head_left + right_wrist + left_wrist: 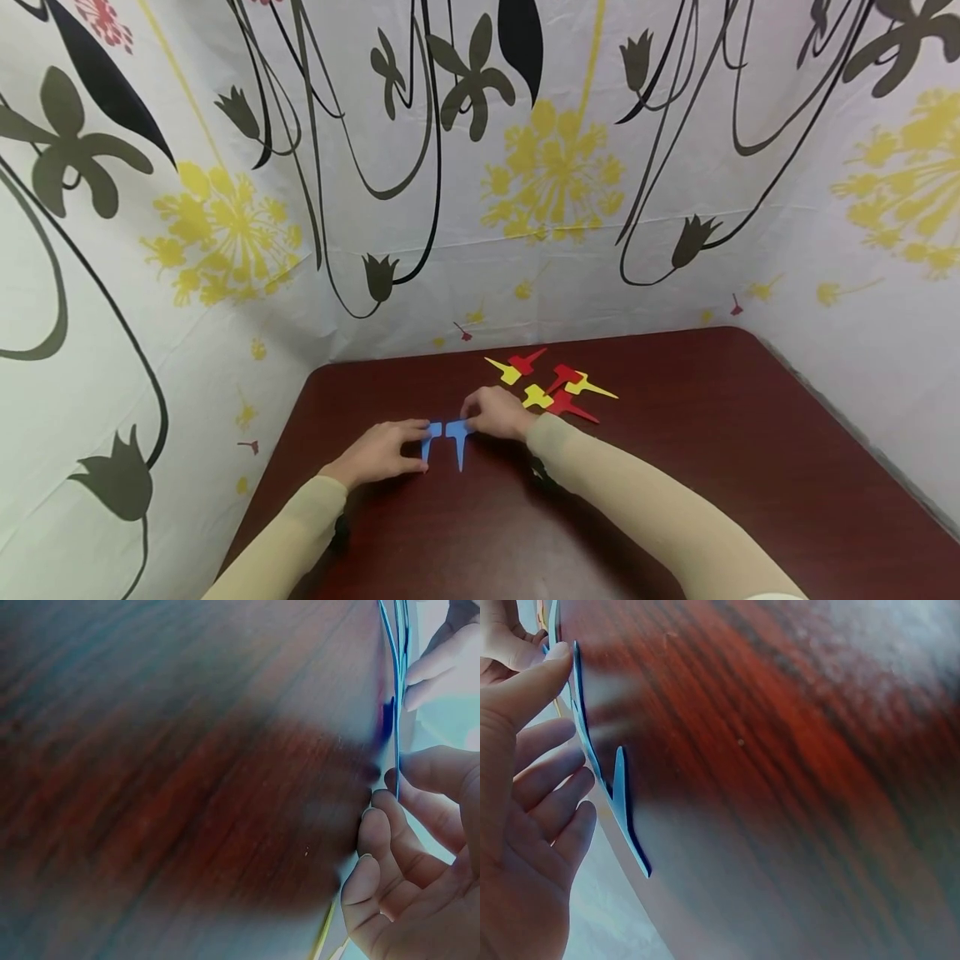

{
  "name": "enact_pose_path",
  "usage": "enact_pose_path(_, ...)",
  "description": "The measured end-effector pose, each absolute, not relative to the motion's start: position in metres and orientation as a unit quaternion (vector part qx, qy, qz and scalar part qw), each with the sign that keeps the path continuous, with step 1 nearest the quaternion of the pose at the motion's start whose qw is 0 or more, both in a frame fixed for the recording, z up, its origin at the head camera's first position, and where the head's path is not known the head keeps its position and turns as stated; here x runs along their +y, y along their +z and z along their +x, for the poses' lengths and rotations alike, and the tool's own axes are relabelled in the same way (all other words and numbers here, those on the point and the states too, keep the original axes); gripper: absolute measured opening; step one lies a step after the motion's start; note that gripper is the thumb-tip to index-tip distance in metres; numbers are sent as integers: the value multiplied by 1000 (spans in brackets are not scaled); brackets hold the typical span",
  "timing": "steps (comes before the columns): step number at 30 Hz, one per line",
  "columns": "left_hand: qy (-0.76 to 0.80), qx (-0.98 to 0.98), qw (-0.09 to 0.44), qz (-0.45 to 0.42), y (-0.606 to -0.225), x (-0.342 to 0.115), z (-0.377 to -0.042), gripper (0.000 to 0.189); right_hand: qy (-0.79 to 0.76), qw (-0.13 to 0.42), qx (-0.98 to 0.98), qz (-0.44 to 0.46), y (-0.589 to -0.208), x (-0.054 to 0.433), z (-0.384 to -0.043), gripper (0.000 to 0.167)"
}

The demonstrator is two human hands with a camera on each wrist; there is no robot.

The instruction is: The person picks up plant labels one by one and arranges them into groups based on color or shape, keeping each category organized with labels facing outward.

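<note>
Two blue T-shaped plant labels lie side by side on the table, pointed stems toward me. Fingers of my left hand [384, 452] rest at the head of the left blue label [426, 446], the thumb near its stem tip. My right hand [497, 412] pinches the outer corner of the right blue label [459, 442] between thumb and forefinger. A narrow gap parts the two heads. Blue label edges [619, 784] show beside the left hand [536, 772] in the left wrist view. Edge-on in the right wrist view, a blue label [397, 727] meets the right hand [420, 847].
Behind the right hand lies a loose group of several red labels [568, 406] and yellow labels [537, 397], some overlapping. The dark red-brown table [480, 533] has rounded far corners. A flower-printed cloth [420, 225] hangs behind and along the sides.
</note>
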State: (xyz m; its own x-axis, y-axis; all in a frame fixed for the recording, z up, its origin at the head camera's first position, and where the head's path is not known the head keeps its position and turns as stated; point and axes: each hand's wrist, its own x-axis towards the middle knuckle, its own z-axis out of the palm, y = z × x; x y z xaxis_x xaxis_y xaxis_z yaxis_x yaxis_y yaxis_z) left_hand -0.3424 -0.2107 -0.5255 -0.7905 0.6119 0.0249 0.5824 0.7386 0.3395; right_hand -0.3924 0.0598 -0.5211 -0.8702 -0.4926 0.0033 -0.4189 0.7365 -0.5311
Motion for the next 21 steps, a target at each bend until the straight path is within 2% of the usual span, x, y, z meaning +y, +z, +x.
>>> enact_pose_path(14, 163, 931, 40, 324, -529, -212, -343, 57, -262, 68, 932, -242, -524, 56, -395, 7)
enact_pose_path(21, 164, 927, 33, 336, -525, -199, -342, 53, -252, 55, 936, -239, -526, 55, -396, 6)
